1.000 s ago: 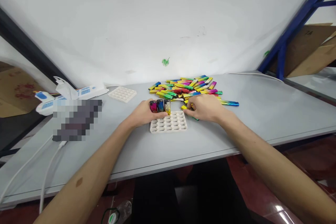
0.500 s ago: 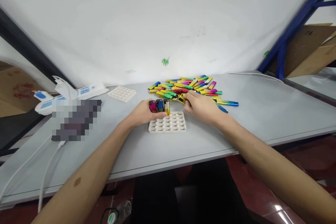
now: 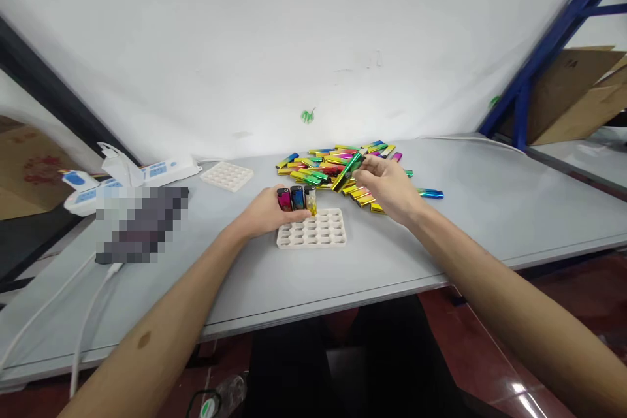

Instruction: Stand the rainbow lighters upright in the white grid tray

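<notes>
My left hand (image 3: 267,212) is closed round three upright lighters at the far left of a white tray with rows of slots (image 3: 312,233). They are a pink lighter (image 3: 285,200), a blue lighter (image 3: 297,198) and a clear-and-yellow lighter (image 3: 310,200). Whether their bottoms sit in slots is hidden. Between the fingertips of my right hand (image 3: 389,186) is a shiny green-and-yellow lighter (image 3: 347,173), tilted, over the near part of a heap of metallic coloured lighters (image 3: 306,176).
A second slotted white tray (image 3: 226,176) lies at the back left. Beside it are a power strip (image 3: 161,173) with plugs, a blurred-out dark object (image 3: 147,225) and white cables. Cardboard boxes (image 3: 571,91) stand beyond the blue frame (image 3: 522,104). The table's front edge (image 3: 323,304) is close to me.
My right hand has lifted a green-and-yellow lighter from the heap and moved slightly up and right. My left hand stays on its three lighters.
</notes>
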Available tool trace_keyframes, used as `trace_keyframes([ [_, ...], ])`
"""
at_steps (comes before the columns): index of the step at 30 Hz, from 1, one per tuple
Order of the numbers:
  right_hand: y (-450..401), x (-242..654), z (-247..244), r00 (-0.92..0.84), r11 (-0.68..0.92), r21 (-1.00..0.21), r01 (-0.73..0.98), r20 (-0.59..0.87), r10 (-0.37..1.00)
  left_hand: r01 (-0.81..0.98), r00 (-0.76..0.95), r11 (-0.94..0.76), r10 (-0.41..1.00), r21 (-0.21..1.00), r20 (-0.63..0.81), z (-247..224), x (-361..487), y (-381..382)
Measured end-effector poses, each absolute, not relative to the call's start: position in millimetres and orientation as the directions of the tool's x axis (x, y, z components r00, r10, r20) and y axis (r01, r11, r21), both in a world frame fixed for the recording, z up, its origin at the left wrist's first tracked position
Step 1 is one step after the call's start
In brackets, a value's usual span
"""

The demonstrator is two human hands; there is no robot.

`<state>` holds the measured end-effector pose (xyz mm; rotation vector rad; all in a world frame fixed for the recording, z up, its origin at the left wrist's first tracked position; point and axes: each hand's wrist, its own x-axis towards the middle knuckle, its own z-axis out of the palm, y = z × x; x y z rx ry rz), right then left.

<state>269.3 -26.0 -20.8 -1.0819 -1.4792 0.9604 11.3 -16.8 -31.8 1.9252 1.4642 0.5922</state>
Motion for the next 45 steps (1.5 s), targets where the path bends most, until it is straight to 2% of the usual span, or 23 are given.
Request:
trace_keyframes([
  [4, -25, 268, -21, -0.096, 0.180, -0.983, -0.039, 0.183, 0.978, 0.665, 0.270, -0.178, 0.963, 0.725, -0.012, -30, 12, -18],
  [8, -31, 262, -18, -0.135, 0.041, -0.990, -0.134, 0.059, 0.989, 0.663, 0.272, -0.178, 0.962, 0.727, -0.012, -30, 13, -19],
  [11, -36, 260, -15, -0.194, -0.007, -0.991, -0.134, 0.019, 0.981, 0.662, 0.272, -0.177, 0.962, 0.728, -0.013, -30, 13, -19],
  [26, -40, 260, -13, -0.378, -0.053, -0.995, -0.084, -0.017, 0.926, 0.665, 0.294, -0.194, 0.956, 0.721, -0.015, -32, 12, -17],
  [31, -36, 262, -15, -0.353, -0.077, -0.995, -0.055, -0.053, 0.934, 0.665, 0.285, -0.191, 0.959, 0.722, -0.009, -31, 12, -17],
  [39, -34, 262, -21, -0.390, -0.049, -0.996, -0.079, -0.014, 0.921, 0.662, 0.274, -0.179, 0.962, 0.728, -0.012, -30, 13, -19],
  [45, -35, 260, -18, -0.315, -0.028, -0.997, -0.077, -0.002, 0.949, 0.679, 0.273, -0.178, 0.962, 0.712, -0.021, -31, 12, -17],
])
